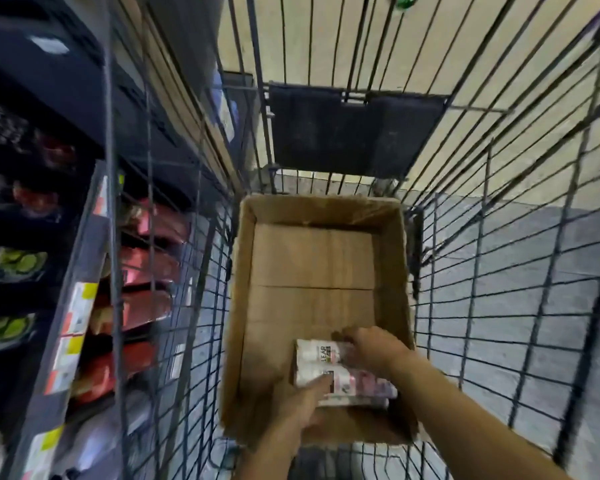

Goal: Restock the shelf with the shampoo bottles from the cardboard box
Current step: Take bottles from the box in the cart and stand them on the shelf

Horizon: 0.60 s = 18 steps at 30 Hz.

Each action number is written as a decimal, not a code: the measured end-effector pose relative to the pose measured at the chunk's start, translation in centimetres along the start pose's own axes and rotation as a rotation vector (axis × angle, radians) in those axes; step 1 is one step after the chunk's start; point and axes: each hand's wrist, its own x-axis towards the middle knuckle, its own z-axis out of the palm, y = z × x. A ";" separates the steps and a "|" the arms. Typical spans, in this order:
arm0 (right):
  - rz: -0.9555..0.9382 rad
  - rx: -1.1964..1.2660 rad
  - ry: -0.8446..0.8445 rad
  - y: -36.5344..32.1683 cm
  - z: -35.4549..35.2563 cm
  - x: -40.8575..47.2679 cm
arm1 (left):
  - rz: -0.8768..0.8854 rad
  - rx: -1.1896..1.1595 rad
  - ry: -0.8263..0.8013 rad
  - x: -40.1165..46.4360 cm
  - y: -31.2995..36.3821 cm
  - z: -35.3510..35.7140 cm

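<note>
Far left, the shelf [84, 271] runs down the frame edge, its stock badly smeared: red packs and green-topped items, no labels readable, only yellow-and-white price tags on the rail. The top of the shelf is cut off by the frame. Wire bars of the trolley [187, 306] cross in front of it, blurred by motion.

Centre now: the cardboard box [243, 306] sits inside the trolley, flaps open, mostly bare cardboard floor showing. At its near end lie the shampoo bottles [321, 351], white with pink, on their sides, packed together; how many there are is hard to say, and the lettering is only partly legible.

The left hand [303, 400] reaches in over the near wall, thumb laid on the nearest bottle, the other fingers hidden beneath, so whether its grip closes round the bottle I cannot tell. The right hand [371, 351] comes in from the right, fingers curled over the far bottle, grip closed on it.

Right side, more trolley bars, a dark panel [354, 133] at the far end, and through the wire a grey floor [499, 306] meeting a pale tiled stretch beyond.
</note>
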 end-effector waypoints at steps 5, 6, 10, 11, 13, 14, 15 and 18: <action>0.025 -0.033 -0.051 0.6 0.9 2.1 | -0.058 -0.121 0.036 1.4 0.1 1.1; 0.014 -0.060 -0.067 0.6 0.6 2.4 | -0.057 -0.169 0.059 1.3 0.2 1.3; -0.065 -0.182 -0.092 0.1 0.4 2.6 | 0.051 -0.303 0.197 4.8 -2.1 2.1; -0.081 -0.189 -0.082 0.1 0.6 2.5 | 0.072 -0.292 0.205 4.2 -1.8 1.7; -0.088 -0.101 -0.042 -0.1 0.5 1.3 | 0.102 -0.266 0.163 1.9 -0.7 0.8; -0.082 -0.015 -0.020 -0.1 0.3 0.4 | 0.152 -0.233 0.132 -0.7 0.6 -0.1; -0.097 0.071 0.004 -0.2 -0.2 -0.4 | 0.229 -0.201 0.134 -2.2 1.4 -0.9; -0.164 0.242 0.094 -1.9 -2.8 -3.9 | 0.424 -0.138 0.088 -6.9 3.6 -3.5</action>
